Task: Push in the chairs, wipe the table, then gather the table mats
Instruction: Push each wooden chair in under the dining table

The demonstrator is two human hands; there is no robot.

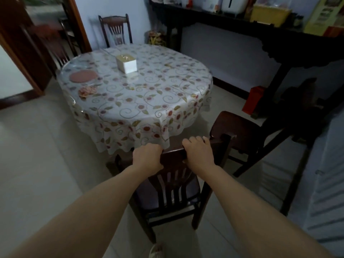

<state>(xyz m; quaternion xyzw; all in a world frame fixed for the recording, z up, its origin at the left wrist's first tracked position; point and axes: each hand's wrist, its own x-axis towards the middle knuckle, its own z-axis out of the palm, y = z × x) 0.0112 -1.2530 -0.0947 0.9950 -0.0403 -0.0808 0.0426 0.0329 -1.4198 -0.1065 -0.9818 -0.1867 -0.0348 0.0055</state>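
Gripping the dining chair's top rail, the left hand and right hand are curling round it to push toward the bench.

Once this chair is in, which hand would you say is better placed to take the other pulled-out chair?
Probably the right hand: the second chair stands just right of it, while the left hand grips the near chair farther away.

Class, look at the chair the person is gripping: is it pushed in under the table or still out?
Partly in. Both hands, left hand and right hand, grip the chair top rail by the tablecloth edge; most of its seat shows.
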